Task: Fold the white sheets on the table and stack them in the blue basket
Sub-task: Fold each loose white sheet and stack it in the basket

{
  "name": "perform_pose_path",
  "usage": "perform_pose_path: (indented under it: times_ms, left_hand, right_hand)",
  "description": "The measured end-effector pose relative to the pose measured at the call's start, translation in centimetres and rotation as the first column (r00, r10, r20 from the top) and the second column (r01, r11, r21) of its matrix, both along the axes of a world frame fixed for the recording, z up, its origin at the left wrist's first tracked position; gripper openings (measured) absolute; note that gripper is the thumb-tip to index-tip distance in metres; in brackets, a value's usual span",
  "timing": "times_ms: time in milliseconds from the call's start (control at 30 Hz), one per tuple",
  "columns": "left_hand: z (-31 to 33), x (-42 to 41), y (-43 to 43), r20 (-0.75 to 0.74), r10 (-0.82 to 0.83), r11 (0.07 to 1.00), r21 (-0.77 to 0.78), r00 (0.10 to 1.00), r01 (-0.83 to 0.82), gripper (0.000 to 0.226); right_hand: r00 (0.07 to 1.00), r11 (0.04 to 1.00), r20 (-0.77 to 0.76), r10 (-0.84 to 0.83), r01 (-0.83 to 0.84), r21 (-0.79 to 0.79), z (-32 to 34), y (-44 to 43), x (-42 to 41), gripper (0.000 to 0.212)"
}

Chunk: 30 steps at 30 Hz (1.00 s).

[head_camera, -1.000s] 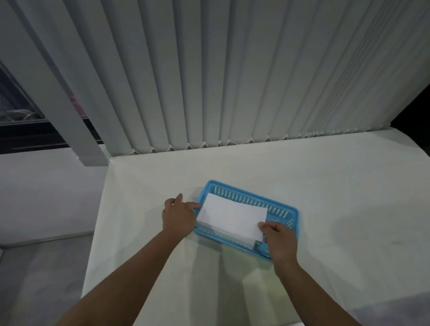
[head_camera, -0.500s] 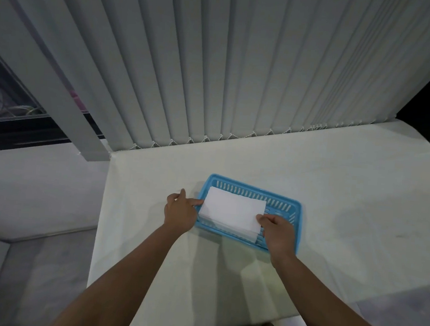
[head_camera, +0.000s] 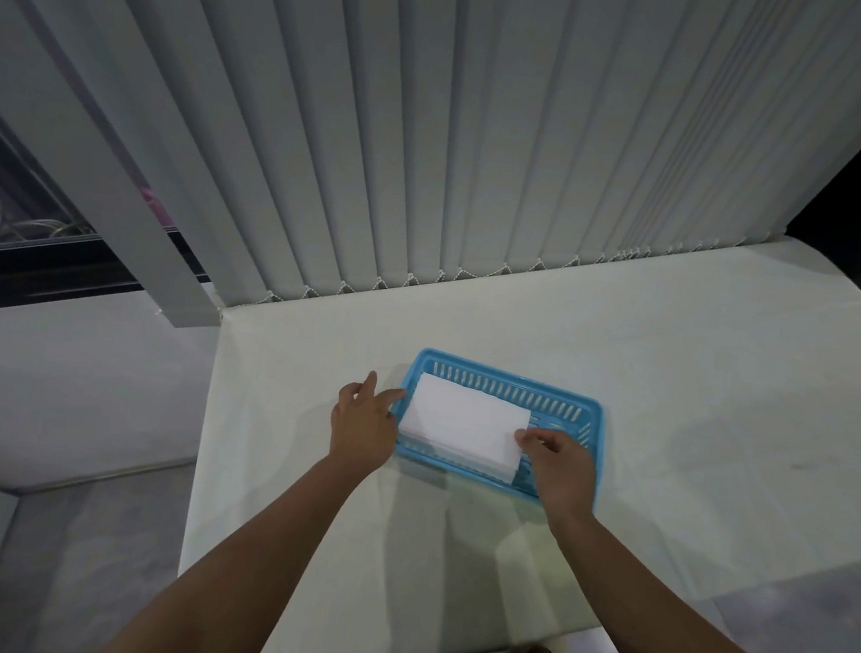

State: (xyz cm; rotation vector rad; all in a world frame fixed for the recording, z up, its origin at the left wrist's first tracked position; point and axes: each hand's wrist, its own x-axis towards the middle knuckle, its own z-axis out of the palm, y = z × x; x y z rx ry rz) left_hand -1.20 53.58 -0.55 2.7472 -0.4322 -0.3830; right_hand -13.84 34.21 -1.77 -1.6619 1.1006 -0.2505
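A blue slotted basket (head_camera: 561, 406) sits on the white table (head_camera: 698, 373), a little left of centre. A stack of folded white sheets (head_camera: 464, 424) lies in its left part and overhangs the near rim slightly. My left hand (head_camera: 361, 421) is at the basket's left end, thumb raised, with its index fingertip touching the stack's left edge. My right hand (head_camera: 559, 462) rests over the basket's near right corner, its fingertips pinched on the stack's right edge. The basket's floor under the stack is hidden.
Vertical grey blinds (head_camera: 458, 138) hang along the table's far edge. The table's left edge (head_camera: 203, 437) drops to a grey floor. A dark window (head_camera: 19, 222) shows at far left.
The stack has settled lower into the basket. My left thumb has lifted off it and the fingers have spread. My right hand stays at the right edge.
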Motion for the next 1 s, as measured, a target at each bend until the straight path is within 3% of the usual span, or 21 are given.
perform_pose_path:
  times_ms: [100,200,267,333,500,667,767,833,933,1000]
  left_hand:
    - [0.1,-0.6,-0.6,0.085,-0.044,0.998,-0.05,0.995,0.048,0.042]
    - [-0.2,-1.2,-1.6,0.097,-0.206,0.979,0.033,0.974,0.204,0.05]
    - [-0.7,-1.5,-2.1,0.056,-0.289,0.953,0.111,0.956,0.282,0.055]
    - [-1.5,-1.6,-2.2,0.026,-0.346,0.919,0.211,0.938,0.333,0.061]
    - [-2.8,-1.5,-1.6,0.055,-0.426,0.869,0.303,0.903,0.391,0.103]
    - [-3.2,-1.2,-1.0,0.054,-0.357,0.912,0.235,0.933,0.335,0.09]
    - [-2.7,-0.7,-0.2,0.096,-0.263,0.959,0.131,0.96,0.25,0.08]
    - [-2.4,0.0,0.2,0.088,-0.136,0.99,0.058,0.987,0.131,0.071]
    - [-2.5,1.6,0.1,-0.071,0.042,0.997,-0.062,0.997,-0.046,0.07]
    - [-2.2,2.1,-0.4,-0.169,0.021,0.986,-0.158,0.985,-0.048,0.075]
  right_hand:
    - [0.993,0.959,-0.023,0.116,-0.118,-0.259,-0.3,0.1,-0.5,0.031]
    - [0.873,0.717,-0.32,0.369,-0.486,-0.5,-0.2,0.7,-0.7,0.052]
    - [0.737,0.558,-0.504,0.45,-0.673,-0.486,-0.2,1.3,-0.5,0.077]
    - [0.664,0.468,-0.578,0.475,-0.747,-0.473,-0.8,1.6,-0.3,0.092]
    - [0.597,0.422,-0.647,0.473,-0.799,-0.428,-2.3,1.5,-0.7,0.088]
    - [0.633,0.465,-0.614,0.472,-0.77,-0.437,-2.1,0.9,-1.1,0.092]
    - [0.772,0.599,-0.524,0.358,-0.621,-0.505,-1.7,0.2,-1.9,0.094]
    - [0.857,0.71,-0.459,0.233,-0.473,-0.522,-1.6,-0.7,-2.4,0.083]
    - [0.915,0.845,-0.394,0.081,-0.273,-0.46,-1.4,-2.2,-3.1,0.076]
    - [0.94,0.925,-0.339,0.034,-0.158,-0.345,-1.0,-2.9,-3.3,0.077]
